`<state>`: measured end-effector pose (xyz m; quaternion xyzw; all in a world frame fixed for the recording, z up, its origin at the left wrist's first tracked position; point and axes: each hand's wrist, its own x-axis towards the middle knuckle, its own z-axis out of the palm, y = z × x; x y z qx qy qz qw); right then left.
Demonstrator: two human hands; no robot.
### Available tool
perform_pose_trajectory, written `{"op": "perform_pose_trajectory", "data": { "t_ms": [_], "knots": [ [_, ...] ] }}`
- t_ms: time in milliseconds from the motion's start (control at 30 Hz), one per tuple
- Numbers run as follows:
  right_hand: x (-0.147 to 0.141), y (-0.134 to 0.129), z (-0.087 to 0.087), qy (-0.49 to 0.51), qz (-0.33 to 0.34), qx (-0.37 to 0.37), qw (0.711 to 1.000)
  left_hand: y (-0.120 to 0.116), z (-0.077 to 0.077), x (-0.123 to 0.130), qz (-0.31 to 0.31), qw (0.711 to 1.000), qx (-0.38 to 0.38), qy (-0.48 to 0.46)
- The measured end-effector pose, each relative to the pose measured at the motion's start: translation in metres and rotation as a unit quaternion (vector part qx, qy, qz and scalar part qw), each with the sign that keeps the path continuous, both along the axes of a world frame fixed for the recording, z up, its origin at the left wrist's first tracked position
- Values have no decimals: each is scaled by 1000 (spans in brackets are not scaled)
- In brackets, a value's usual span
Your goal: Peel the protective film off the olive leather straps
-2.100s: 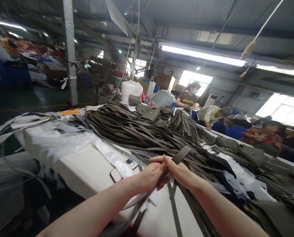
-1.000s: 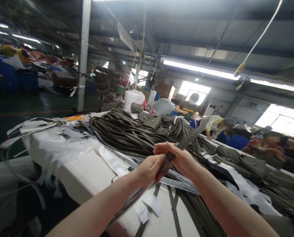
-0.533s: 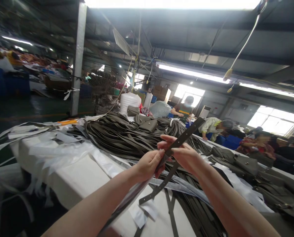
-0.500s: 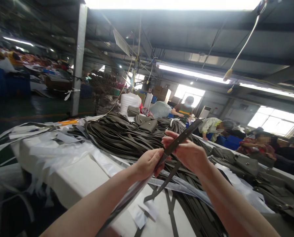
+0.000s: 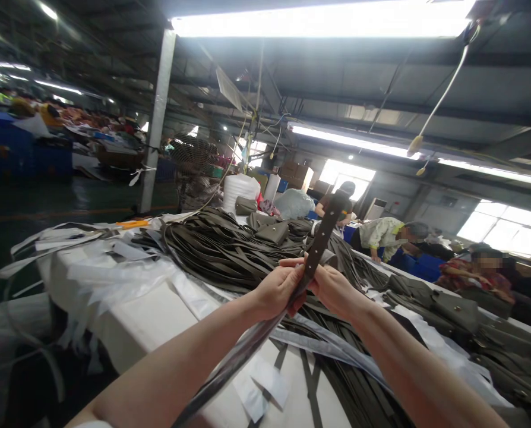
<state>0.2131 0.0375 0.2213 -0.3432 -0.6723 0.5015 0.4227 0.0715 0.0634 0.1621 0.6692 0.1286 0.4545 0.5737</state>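
Note:
A dark olive strap (image 5: 323, 235) with a row of small holes stands up between my hands, its rounded end pointing away from me. My left hand (image 5: 278, 290) is closed around it, thumb on top. Fingers of my right hand (image 5: 333, 288) are pinched on the strap just beside the left thumb, where a folded dark piece shows behind. Below my left hand the strap runs down toward me, wrapped in clear plastic (image 5: 234, 362). Just beyond my hands lies a large heap of similar straps (image 5: 212, 246).
White scraps (image 5: 265, 386) and plastic strips lie on the white table (image 5: 145, 324). Olive bags (image 5: 452, 306) line the right side. An orange-handled tool (image 5: 132, 224) lies at the far left. Co-workers (image 5: 383, 235) bend over work beyond the table. A metal post (image 5: 157, 119) stands left.
My right hand has closed in from spread fingers to a pinch beside my left. The strap's end has swung more upright, and the loose strap piece hanging below has been drawn up.

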Motion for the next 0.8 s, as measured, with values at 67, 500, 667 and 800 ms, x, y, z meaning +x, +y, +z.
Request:
{"op": "perform_pose_trajectory", "data": {
  "t_ms": [67, 500, 667, 800],
  "knots": [
    [7, 5, 3, 22, -10, -8, 1000, -1, -1, 0, -2, 1000, -4, -8],
    [14, 10, -2, 25, -53, -5, 998, 4, -8, 3, 9, 1000, -9, -14],
    [26, 19, 13, 159, -160, 49, 973, 2, -10, 7, -15, 1000, -24, -1],
    [18, 6, 4, 21, -79, 58, 995, 2, -6, 5, 10, 1000, -23, 1]
  ]
}}
